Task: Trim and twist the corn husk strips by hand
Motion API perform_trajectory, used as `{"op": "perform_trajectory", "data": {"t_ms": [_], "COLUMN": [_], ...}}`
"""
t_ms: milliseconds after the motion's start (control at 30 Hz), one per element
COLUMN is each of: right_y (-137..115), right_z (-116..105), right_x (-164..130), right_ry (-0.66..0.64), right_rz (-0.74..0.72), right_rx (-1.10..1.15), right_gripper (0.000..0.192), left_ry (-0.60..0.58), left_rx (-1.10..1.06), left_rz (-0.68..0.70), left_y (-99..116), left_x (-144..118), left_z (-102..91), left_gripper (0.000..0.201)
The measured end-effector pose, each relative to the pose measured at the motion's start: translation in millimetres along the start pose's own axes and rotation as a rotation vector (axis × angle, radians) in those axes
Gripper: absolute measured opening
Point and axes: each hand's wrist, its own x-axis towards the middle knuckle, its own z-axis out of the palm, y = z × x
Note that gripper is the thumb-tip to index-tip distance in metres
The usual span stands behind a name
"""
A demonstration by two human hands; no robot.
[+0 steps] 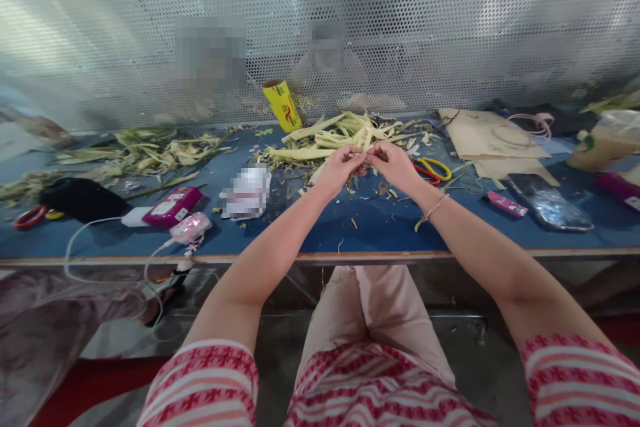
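Both hands meet over the blue table, fingertips pinched together around a pale yellow-green husk strip (367, 139) that looks like corn husk. My left hand (341, 169) grips it from the left and my right hand (392, 161) from the right, nearly touching. The fingers partly hide the strip. Just behind them lies a loose pile of similar husks (327, 137). Scissors with yellow and red handles (436, 169) rest beside my right wrist. Small scraps lie scattered on the table under my hands.
A yellow tube (282, 105) stands tilted against the perforated metal panel (425, 27). Leftward are another husk pile (165, 150), a black cloth item (83, 200), a magenta device (174, 205) and cables. Rightward lie brown paper (493, 133), a phone (550, 202) and a drink cup (607, 140).
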Motion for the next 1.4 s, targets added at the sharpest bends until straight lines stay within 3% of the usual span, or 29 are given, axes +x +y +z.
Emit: {"op": "perform_trajectory", "data": {"t_ms": [267,500,767,900,967,1067,1233,1400], "right_y": [0,-4,-3,1,3,5,3,-1], "right_z": [2,0,0,0,0,-1,-3,-5], "right_x": [0,0,0,1,2,3,2,0], "right_ry": [-0.018,-0.048,-0.028,-0.018,-0.015,-0.027,-0.052,-0.017], "right_rz": [0.015,0.035,0.059,0.022,0.015,0.037,0.040,-0.008], "right_rx": [0.049,0.065,0.045,0.026,0.024,0.000,-0.102,-0.183], "right_gripper": [0.022,0.007,0.002,0.010,0.013,0.011,0.009,0.010], "left_ry": [0.022,0.037,0.047,0.082,0.161,0.256,0.347,0.354], "left_rx": [0.101,-0.001,-0.101,0.126,0.264,0.331,0.415,0.493], "left_rz": [0.081,0.048,0.002,0.102,0.221,0.288,0.299,0.266], "left_y": [-5,-8,-3,-7,-11,-16,-12,-3], "left_x": [3,6,1,6,10,16,17,12], "left_z": [-1.4,0.5,5.4,-3.9,-9.7,-16.5,-19.1,-14.9], "left_gripper": [0.014,0.020,0.019,0.014,0.011,0.008,0.005,0.008]}}
